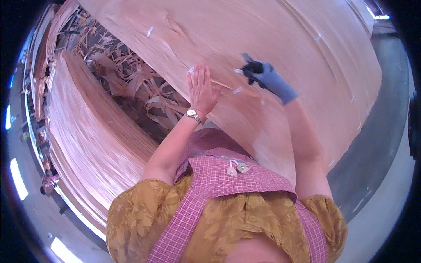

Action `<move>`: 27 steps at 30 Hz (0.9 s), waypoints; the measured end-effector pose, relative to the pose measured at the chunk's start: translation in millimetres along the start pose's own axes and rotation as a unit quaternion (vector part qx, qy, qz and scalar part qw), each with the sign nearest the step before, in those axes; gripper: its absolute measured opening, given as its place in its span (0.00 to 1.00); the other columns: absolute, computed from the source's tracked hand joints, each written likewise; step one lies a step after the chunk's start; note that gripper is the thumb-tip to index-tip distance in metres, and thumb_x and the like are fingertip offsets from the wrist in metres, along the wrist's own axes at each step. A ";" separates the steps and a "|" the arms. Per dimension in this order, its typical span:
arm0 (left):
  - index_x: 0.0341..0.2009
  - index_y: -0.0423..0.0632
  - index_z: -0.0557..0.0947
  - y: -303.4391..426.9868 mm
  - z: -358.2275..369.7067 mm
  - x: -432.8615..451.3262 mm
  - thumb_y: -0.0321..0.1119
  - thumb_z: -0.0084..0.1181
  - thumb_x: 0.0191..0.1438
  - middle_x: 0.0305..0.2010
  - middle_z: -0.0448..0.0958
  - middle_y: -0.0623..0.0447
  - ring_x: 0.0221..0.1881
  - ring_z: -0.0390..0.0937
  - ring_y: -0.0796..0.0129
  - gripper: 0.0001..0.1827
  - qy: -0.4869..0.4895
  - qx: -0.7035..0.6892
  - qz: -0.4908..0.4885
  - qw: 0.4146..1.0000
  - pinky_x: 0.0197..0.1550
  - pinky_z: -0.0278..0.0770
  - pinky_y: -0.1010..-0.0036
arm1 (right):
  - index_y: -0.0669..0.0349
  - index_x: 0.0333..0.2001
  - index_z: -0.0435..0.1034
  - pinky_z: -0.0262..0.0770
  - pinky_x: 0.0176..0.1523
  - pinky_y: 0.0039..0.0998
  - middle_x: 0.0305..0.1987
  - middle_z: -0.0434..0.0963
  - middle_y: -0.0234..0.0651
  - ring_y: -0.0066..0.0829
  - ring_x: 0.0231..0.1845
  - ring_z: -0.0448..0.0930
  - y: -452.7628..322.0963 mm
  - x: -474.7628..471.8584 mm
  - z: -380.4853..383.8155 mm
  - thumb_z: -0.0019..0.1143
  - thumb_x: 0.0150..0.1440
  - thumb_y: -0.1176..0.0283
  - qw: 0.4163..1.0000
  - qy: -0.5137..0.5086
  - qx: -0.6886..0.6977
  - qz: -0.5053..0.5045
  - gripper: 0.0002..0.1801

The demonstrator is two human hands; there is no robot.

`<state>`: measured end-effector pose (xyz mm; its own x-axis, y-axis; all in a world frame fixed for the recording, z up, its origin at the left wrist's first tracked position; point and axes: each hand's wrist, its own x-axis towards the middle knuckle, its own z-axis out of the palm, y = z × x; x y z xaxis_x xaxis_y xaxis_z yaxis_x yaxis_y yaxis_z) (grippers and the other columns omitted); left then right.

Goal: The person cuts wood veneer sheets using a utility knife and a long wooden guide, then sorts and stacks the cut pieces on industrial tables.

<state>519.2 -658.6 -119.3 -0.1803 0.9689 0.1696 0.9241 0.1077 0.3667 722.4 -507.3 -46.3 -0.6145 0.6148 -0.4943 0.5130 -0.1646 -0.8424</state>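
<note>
A large, thin sheet of wood veneer (pixel 283 42) spreads before me, its surface wrinkled and split in places. My left hand (pixel 200 86), bare and with a wristwatch (pixel 193 114) at the wrist, lies flat near the sheet's left edge. Its fingertips touch a small piece of tape (pixel 191 69). My right hand (pixel 260 73) wears a blue-grey glove with black on the palm and fingers. Those fingers are curled above the veneer, with a short white tape strip (pixel 238 70) at their tips. Another tape piece (pixel 237 90) sticks to the sheet between my hands.
Left of the sheet, a thick stack of veneer (pixel 98 121) curves along a gap filled with tangled veneer scraps (pixel 138 72). More tape (pixel 150 32) marks the sheet's far left. A dark tabletop (pixel 371 131) shows at the right. Another person (pixel 50 182) is small at the far left.
</note>
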 end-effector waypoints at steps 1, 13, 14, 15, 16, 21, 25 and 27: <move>0.64 0.43 0.62 -8.5 2.7 -0.9 0.45 0.56 0.52 0.69 0.57 0.43 0.72 0.50 0.52 0.38 0.003 -0.010 -0.005 1.000 0.71 0.39 0.51 | 0.59 0.41 0.76 0.64 0.27 0.22 0.23 0.76 0.26 0.14 0.23 0.70 -5.6 24.8 14.1 0.58 0.57 0.60 0.999 -0.026 0.007 -0.028 0.15; 0.66 0.55 0.64 -11.5 9.6 7.8 0.33 0.52 0.53 0.66 0.65 0.52 0.66 0.61 0.58 0.33 0.002 0.072 -0.017 0.997 0.68 0.44 0.48 | 0.64 0.38 0.72 0.75 0.45 0.41 0.37 0.80 0.49 0.47 0.40 0.81 -12.0 107.3 66.3 0.62 0.47 0.52 0.910 0.091 -0.405 -0.020 0.26; 0.65 0.55 0.64 -12.2 11.0 8.2 0.33 0.53 0.53 0.66 0.65 0.52 0.65 0.62 0.56 0.33 0.002 0.075 -0.004 0.997 0.68 0.44 0.46 | 0.64 0.37 0.72 0.75 0.45 0.40 0.37 0.80 0.50 0.46 0.40 0.81 -11.1 103.0 64.8 0.62 0.47 0.53 0.907 0.095 -0.409 -0.025 0.25; 0.65 0.56 0.64 -13.1 11.1 8.4 0.34 0.53 0.53 0.65 0.65 0.52 0.64 0.63 0.55 0.33 0.000 0.078 0.010 0.997 0.67 0.44 0.44 | 0.65 0.37 0.72 0.76 0.44 0.40 0.37 0.80 0.50 0.46 0.40 0.81 -8.7 100.2 62.7 0.62 0.46 0.54 0.935 0.086 -0.343 0.001 0.24; 0.65 0.56 0.65 -14.0 11.4 9.4 0.34 0.54 0.52 0.65 0.65 0.52 0.63 0.63 0.53 0.33 -0.002 0.082 0.026 0.996 0.66 0.45 0.43 | 0.65 0.37 0.73 0.76 0.43 0.39 0.36 0.80 0.51 0.45 0.39 0.81 -4.3 98.0 60.2 0.62 0.46 0.55 0.958 0.078 -0.276 0.026 0.24; 0.63 0.57 0.67 -27.8 19.5 15.6 0.37 0.55 0.51 0.62 0.66 0.49 0.59 0.65 0.50 0.32 0.011 0.092 0.039 0.995 0.66 0.47 0.43 | 0.68 0.34 0.74 0.76 0.38 0.38 0.26 0.80 0.49 0.45 0.31 0.81 24.7 98.7 86.5 0.61 0.45 0.60 0.987 0.127 -0.057 0.074 0.21; 0.61 0.55 0.69 -30.5 11.8 22.5 0.36 0.56 0.50 0.58 0.68 0.48 0.57 0.66 0.51 0.30 0.018 0.081 0.066 0.994 0.63 0.53 0.44 | 0.63 0.32 0.75 0.67 0.23 0.23 0.22 0.78 0.32 0.19 0.19 0.73 21.1 84.5 79.6 0.64 0.51 0.62 0.987 0.121 -0.067 0.080 0.14; 0.59 0.53 0.70 -32.2 -6.3 33.6 0.36 0.55 0.51 0.56 0.69 0.49 0.56 0.67 0.52 0.28 -0.010 0.005 0.073 0.997 0.60 0.56 0.47 | 0.61 0.34 0.74 0.64 0.21 0.21 0.22 0.78 0.30 0.16 0.18 0.71 -27.0 73.1 73.0 0.63 0.53 0.61 0.984 0.156 0.043 0.081 0.14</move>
<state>481.3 -631.0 -119.7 -0.0360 0.9788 0.2015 0.9436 -0.0331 0.3295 619.8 -514.2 -75.4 -0.3092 0.7795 -0.5448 0.5287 -0.3353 -0.7798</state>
